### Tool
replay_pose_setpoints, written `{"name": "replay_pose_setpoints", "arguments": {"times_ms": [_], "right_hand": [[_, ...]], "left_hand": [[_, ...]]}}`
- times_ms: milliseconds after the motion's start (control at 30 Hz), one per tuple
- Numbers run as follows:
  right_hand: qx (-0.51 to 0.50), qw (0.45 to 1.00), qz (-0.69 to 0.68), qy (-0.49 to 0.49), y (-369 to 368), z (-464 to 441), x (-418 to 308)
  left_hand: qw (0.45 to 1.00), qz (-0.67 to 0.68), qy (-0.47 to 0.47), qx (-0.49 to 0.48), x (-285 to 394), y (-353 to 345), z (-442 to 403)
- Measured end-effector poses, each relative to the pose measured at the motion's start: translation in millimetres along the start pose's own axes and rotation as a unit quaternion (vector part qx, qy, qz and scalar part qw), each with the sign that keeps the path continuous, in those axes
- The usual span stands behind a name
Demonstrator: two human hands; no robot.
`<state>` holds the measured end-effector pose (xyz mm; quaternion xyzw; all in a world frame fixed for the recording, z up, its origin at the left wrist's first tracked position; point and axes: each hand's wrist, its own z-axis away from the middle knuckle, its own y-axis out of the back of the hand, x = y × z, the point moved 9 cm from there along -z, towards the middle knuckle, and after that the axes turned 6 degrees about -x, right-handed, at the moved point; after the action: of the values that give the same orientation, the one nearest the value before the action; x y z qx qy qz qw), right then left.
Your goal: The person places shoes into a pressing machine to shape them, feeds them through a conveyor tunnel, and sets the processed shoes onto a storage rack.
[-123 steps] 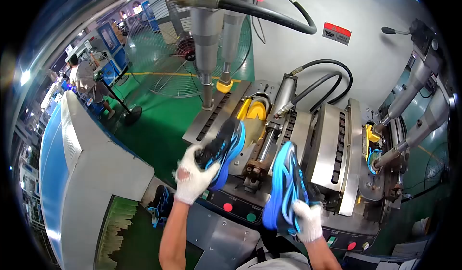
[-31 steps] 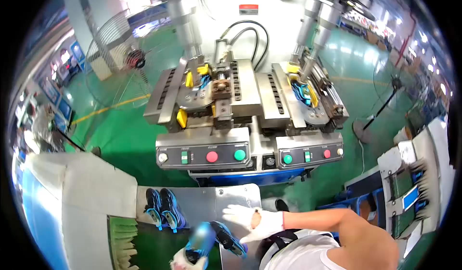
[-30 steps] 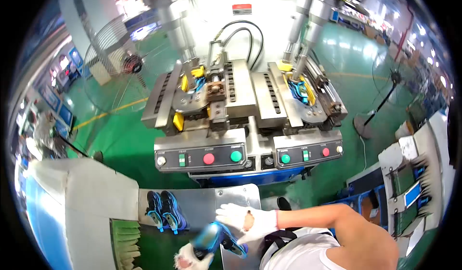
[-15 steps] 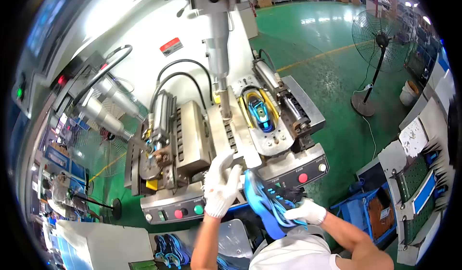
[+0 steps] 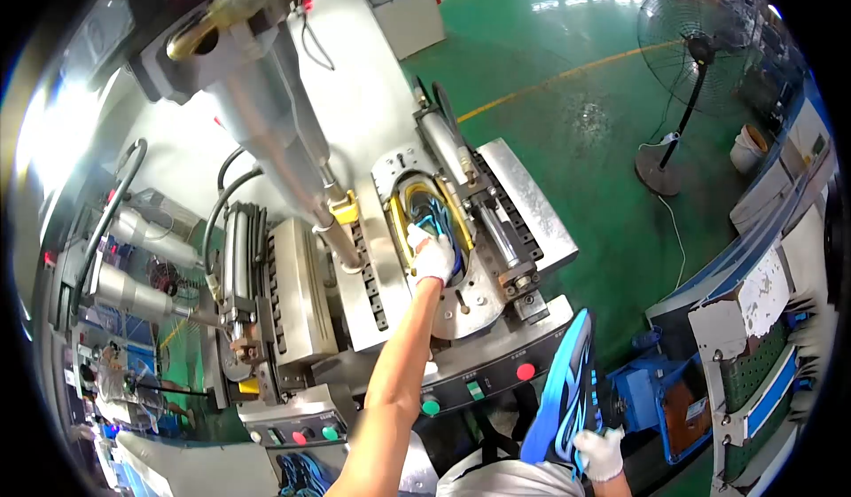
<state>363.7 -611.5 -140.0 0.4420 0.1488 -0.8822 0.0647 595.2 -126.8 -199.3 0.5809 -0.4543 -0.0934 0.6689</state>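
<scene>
My left hand (image 5: 432, 256), in a white glove, reaches into the right station of the press. Its fingers are closed on a blue-and-black shoe (image 5: 441, 218) seated in a yellow-edged mould (image 5: 394, 212); the hand covers part of that shoe. Low on the right, my gloved right hand (image 5: 601, 454) grips another blue shoe (image 5: 558, 399) by its upper. This second shoe is held toe up, its bright blue sole side facing left, in front of the control panel (image 5: 479, 377).
A metal press cylinder (image 5: 275, 125) stands left of my left arm. Red button (image 5: 526, 371) and green button (image 5: 430, 406) line the panel. More shoes (image 5: 306, 475) lie at lower left. A blue crate (image 5: 683, 408) and a standing fan (image 5: 700, 49) are to the right.
My left hand has moved forward from the panel's front onto the shoe in the mould. My right hand has carried its shoe to the right and turned it toe up. The view has shifted.
</scene>
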Motion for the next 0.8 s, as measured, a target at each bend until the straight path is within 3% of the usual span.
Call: {"name": "replay_pose_setpoints", "arguments": {"times_ms": [33,67,133,167,200,233,300,333,367,400,433,467,500,533,567,600,633,667,700,733,767,800], "right_hand": [[0.005,0.998,-0.045,-0.048,-6.3,0.5,-6.4],[0.007,0.999,-0.025,-0.019,-5.9,-10.4,-8.8],[-0.003,1.000,-0.002,0.009,-21.7,-26.3,-34.6],[-0.019,0.999,0.027,0.042,-30.3,-34.1,-47.0],[-0.058,0.954,0.200,0.216,-48.0,-42.5,-76.7],[-0.037,0.853,0.343,0.392,-67.3,-37.3,-104.4],[-0.048,0.758,0.430,0.487,-103.7,-55.1,-128.3],[-0.046,0.625,0.529,0.573,-139.3,-57.2,-154.7],[-0.136,0.905,0.301,0.269,-143.9,-123.1,-155.9],[-0.197,0.948,0.188,0.166,-185.7,-139.4,-179.8],[-0.254,0.946,0.142,0.143,-212.4,-189.0,-180.6],[-0.224,0.929,0.253,0.153,-230.0,-237.6,-190.0],[-0.242,0.909,0.306,0.148,-265.1,-243.5,-211.8],[-0.165,0.852,0.448,0.215,-296.0,-277.1,-223.9],[-0.101,0.805,0.556,0.181,-314.7,-301.8,-214.8],[-0.036,0.749,0.623,0.224,-332.8,-352.0,-195.3],[-0.011,0.716,0.666,0.210,-336.2,-397.2,-161.9],[0.028,0.687,0.687,0.236,-346.2,-392.7,-166.2],[-0.057,0.562,0.776,0.280,-406.9,-408.2,-113.8],[-0.008,0.679,0.692,0.244,-359.9,-434.5,-123.5],[-0.035,0.721,0.646,0.248,-340.1,-393.0,-166.1],[-0.097,0.691,0.638,0.326,-363.6,-419.0,-149.4]], "left_hand": [[0.995,0.061,0.037,-0.072,7.5,32.1,4.6],[0.986,0.131,0.079,-0.066,14.7,73.4,17.1],[0.937,0.314,0.095,-0.124,-26.5,72.8,7.6],[0.947,0.281,0.081,-0.135,3.4,131.1,46.2],[0.971,0.207,0.041,-0.108,4.4,160.3,70.3],[0.972,0.233,0.025,-0.030,-3.1,182.1,95.4],[0.943,0.326,-0.003,-0.058,-22.5,208.3,159.1],[0.935,0.348,-0.007,-0.072,-52.6,209.3,190.2],[0.921,0.377,0.029,-0.090,-56.8,230.6,224.6],[0.928,0.337,0.071,-0.145,-79.7,239.1,255.2],[0.919,0.362,0.051,-0.147,-97.7,247.7,285.2],[0.873,0.435,0.129,-0.181,-128.3,241.1,321.8],[0.877,0.426,0.139,-0.174,-143.9,248.3,350.0],[0.909,0.321,0.167,-0.207,-146.2,266.9,377.9],[0.900,0.322,0.186,-0.227,-159.2,266.6,407.0],[0.972,0.169,0.159,-0.033,-190.7,283.4,435.7],[0.960,0.152,0.230,-0.057,-230.1,267.3,484.9],[0.938,0.135,0.309,-0.075,-224.5,278.4,513.3],[0.907,0.144,0.390,-0.074,-241.7,268.3,571.2],[0.887,0.156,0.421,-0.106,-261.4,246.5,596.9],[0.878,0.194,0.435,-0.048,-264.5,243.4,586.4],[0.854,0.157,0.492,-0.064,-269.1,229.7,609.3]]}}
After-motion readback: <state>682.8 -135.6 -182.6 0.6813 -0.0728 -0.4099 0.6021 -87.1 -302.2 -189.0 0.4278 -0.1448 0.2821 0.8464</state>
